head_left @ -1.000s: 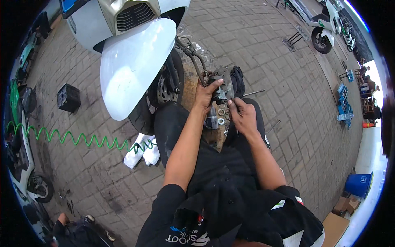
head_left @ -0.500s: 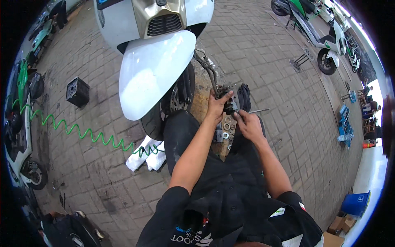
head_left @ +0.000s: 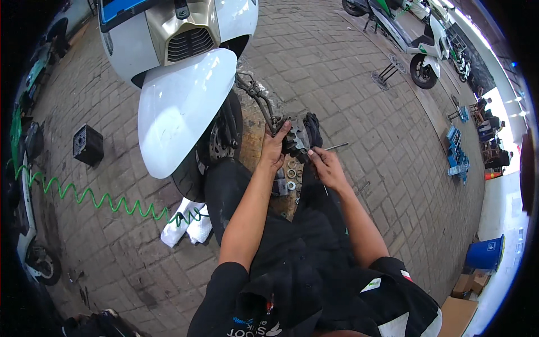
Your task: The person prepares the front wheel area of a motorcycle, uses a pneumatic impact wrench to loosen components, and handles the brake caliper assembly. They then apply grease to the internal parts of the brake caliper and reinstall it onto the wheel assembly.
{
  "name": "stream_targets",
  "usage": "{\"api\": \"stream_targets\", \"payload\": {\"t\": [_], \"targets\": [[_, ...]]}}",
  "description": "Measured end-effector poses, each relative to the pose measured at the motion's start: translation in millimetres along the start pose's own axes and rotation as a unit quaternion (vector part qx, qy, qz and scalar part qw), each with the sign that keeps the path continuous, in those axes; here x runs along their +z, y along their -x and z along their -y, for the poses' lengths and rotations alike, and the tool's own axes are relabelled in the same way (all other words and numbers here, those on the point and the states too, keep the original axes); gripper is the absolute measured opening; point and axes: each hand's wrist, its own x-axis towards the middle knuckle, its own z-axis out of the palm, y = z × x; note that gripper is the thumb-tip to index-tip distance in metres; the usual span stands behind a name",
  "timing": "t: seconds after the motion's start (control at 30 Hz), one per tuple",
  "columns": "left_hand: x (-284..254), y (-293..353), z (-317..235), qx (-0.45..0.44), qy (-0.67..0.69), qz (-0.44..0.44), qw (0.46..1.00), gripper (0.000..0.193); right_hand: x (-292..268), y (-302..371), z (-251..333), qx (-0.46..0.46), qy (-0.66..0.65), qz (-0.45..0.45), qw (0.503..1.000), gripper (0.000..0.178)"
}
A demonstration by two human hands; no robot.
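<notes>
My left hand point(head_left: 273, 147) is closed round the near left side of a dirty grey brake caliper point(head_left: 297, 136), its thumb lying along the top. Dark brake lines point(head_left: 259, 96) lead up from the caliper toward the scooter. At the caliper's lower right edge, my right hand point(head_left: 329, 167) is closed in a pinch; anything small between its fingertips is hidden. Below the caliper, several metal rings point(head_left: 291, 174) lie on a stained board point(head_left: 255, 135) between my knees. A black bundled cloth or glove point(head_left: 312, 129) rests just beyond the caliper.
A white scooter's front fender point(head_left: 185, 112) and wheel point(head_left: 188, 178) stand at the front left. White cloths point(head_left: 197, 229) lie under a coiled green hose point(head_left: 115, 203). A black box point(head_left: 88, 145) sits farther left. Right of my hands is a thin metal rod point(head_left: 338, 146); a blue toolbox point(head_left: 456, 147) stands beyond.
The whole view has shifted, so the scene sits farther left. The caliper is tilted a little, showing more of its ribbed face. Both hands stay on it.
</notes>
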Motion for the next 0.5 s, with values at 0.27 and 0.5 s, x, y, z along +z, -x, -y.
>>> {"api": "stream_targets", "payload": {"t": [0.27, 0.5], "targets": [[4, 6, -8, 0.002, -0.002, -0.003, 1.000, 0.032, 7, -3, -6, -0.043, 0.047, -0.034, 0.997, 0.031], [2, 6, -7, -0.011, 0.014, 0.011, 1.000, 0.029, 6, -10, -16, -0.031, 0.064, -0.047, 0.996, 0.035]]}}
